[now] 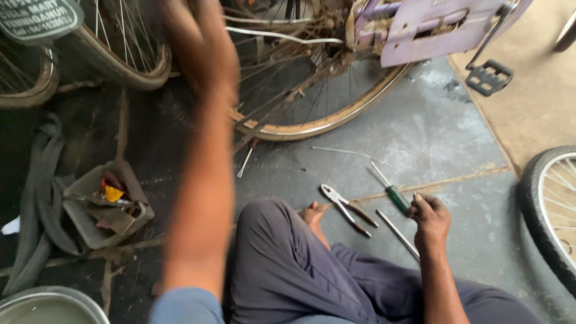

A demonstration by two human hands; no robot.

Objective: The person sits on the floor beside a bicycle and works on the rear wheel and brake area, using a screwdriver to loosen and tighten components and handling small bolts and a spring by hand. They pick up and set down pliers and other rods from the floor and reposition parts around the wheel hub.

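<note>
My left hand (pixel 195 39) is raised and blurred in front of a bare bicycle wheel rim (pixel 324 123); whether it holds anything cannot be seen. My right hand (pixel 429 219) rests low on the grey floor with fingers curled over the handle end of a green-handled screwdriver (pixel 390 192). A thin metal rod (pixel 397 234) lies just left of that hand. Open pliers (pixel 348 209) lie on the floor by my bare foot (pixel 315 213). My bent leg in dark trousers fills the bottom middle.
A purple bicycle frame panel (pixel 432 27) and a black pedal (pixel 491 77) are at the top right. A tyred wheel (pixel 543 216) stands at the right edge. An old inner tube (pixel 36 198), a battered tray of small parts (pixel 99 207) and a metal basin (pixel 51 303) sit on the left.
</note>
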